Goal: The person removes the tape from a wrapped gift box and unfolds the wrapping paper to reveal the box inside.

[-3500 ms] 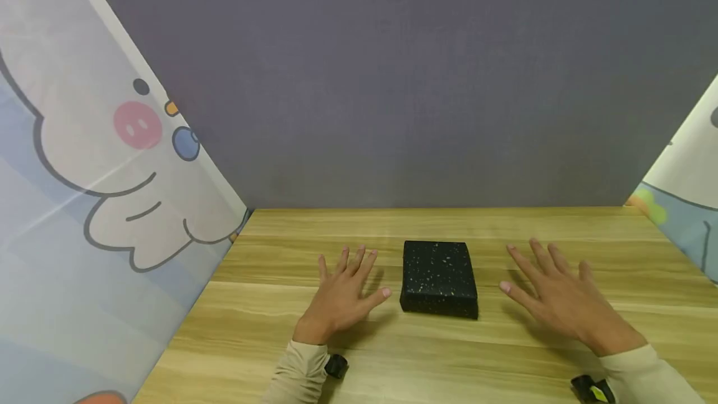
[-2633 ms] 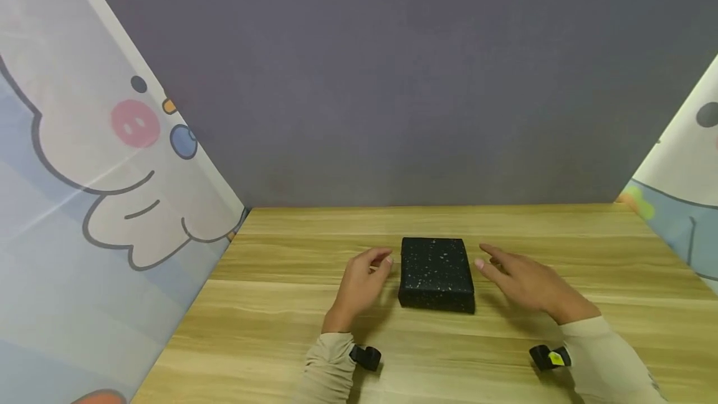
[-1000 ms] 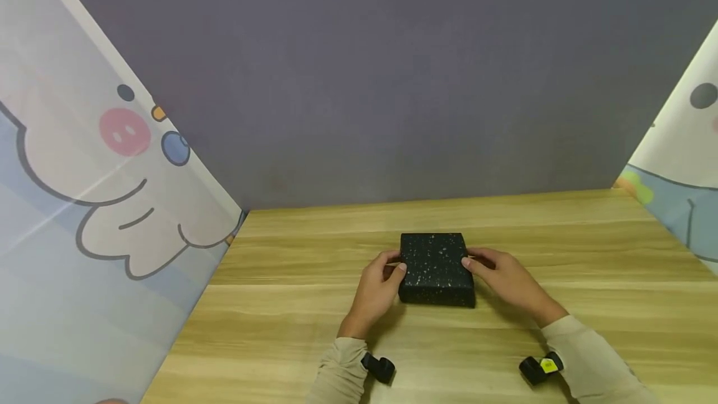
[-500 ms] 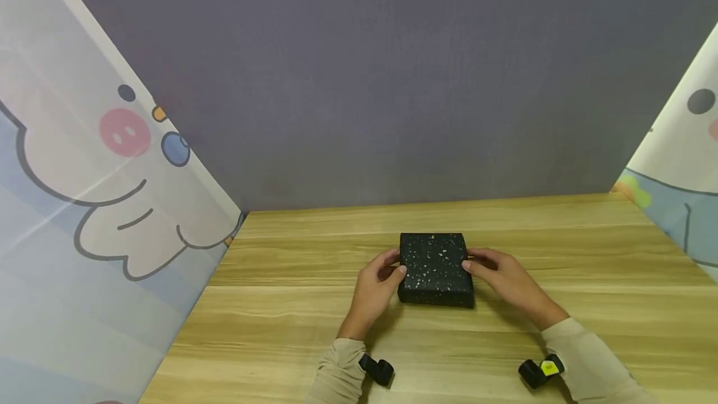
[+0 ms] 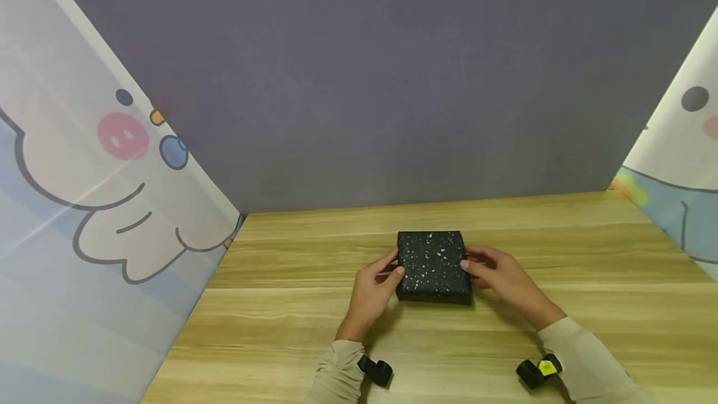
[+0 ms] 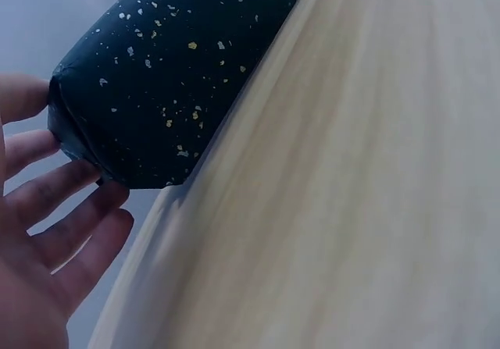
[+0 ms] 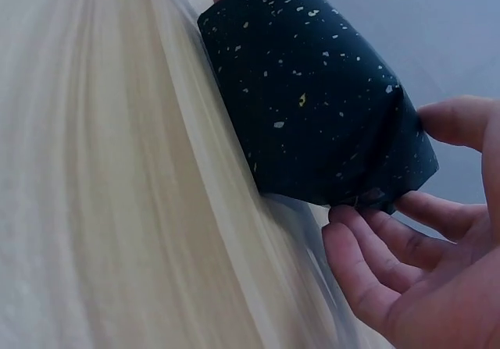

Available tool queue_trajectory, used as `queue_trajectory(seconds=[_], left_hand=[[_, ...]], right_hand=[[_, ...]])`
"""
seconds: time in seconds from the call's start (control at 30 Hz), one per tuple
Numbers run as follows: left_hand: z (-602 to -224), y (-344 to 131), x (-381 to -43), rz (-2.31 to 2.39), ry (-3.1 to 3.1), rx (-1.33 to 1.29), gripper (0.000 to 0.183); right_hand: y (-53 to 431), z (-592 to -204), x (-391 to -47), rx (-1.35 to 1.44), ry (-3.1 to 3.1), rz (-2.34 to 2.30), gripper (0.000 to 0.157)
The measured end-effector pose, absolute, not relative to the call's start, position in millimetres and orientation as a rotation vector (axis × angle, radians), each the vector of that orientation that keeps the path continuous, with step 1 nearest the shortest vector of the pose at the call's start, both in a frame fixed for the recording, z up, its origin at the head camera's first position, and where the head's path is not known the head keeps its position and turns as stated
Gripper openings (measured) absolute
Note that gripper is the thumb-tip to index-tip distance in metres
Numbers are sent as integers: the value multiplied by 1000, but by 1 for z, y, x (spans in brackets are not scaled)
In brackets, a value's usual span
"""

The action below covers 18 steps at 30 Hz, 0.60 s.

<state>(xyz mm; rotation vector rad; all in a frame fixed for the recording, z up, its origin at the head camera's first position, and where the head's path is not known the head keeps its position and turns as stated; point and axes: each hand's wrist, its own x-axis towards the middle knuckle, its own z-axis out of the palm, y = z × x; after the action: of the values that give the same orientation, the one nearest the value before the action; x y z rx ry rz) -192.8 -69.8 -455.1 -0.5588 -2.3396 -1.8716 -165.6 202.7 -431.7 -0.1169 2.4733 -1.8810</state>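
Observation:
Between my hands, in the head view, is a square black box (image 5: 432,264) wrapped in speckled paper with white and gold flecks. My left hand (image 5: 370,295) grips its left side, the thumb at the top edge and the fingers along the side. From the right, my right hand (image 5: 507,279) holds the opposite side the same way. Folded wrapping shows at the end of the box (image 6: 180,68) in the left wrist view, and also at the other end in the right wrist view. Whether its underside touches the table cannot be told.
A wood-grain table (image 5: 269,329) lies under the hands. Behind it rises a plain grey panel (image 5: 392,80). Cartoon-printed sheets flank the table, one on the left (image 5: 56,235) and one on the right (image 5: 673,186). Each wrist carries a small black camera (image 5: 377,371).
Both hands came in from the sides, fingers first spread, and took hold of the box. In the last half second the box tilted slightly, its front face showing less.

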Motion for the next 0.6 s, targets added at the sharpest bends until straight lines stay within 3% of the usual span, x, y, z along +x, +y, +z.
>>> queue_trajectory(seconds=[0.6], left_hand=[[-453,-73,-190,-1697,-2390,-646,46]], right_hand=[[198,-427,-161,-96,2299,-2230,50]])
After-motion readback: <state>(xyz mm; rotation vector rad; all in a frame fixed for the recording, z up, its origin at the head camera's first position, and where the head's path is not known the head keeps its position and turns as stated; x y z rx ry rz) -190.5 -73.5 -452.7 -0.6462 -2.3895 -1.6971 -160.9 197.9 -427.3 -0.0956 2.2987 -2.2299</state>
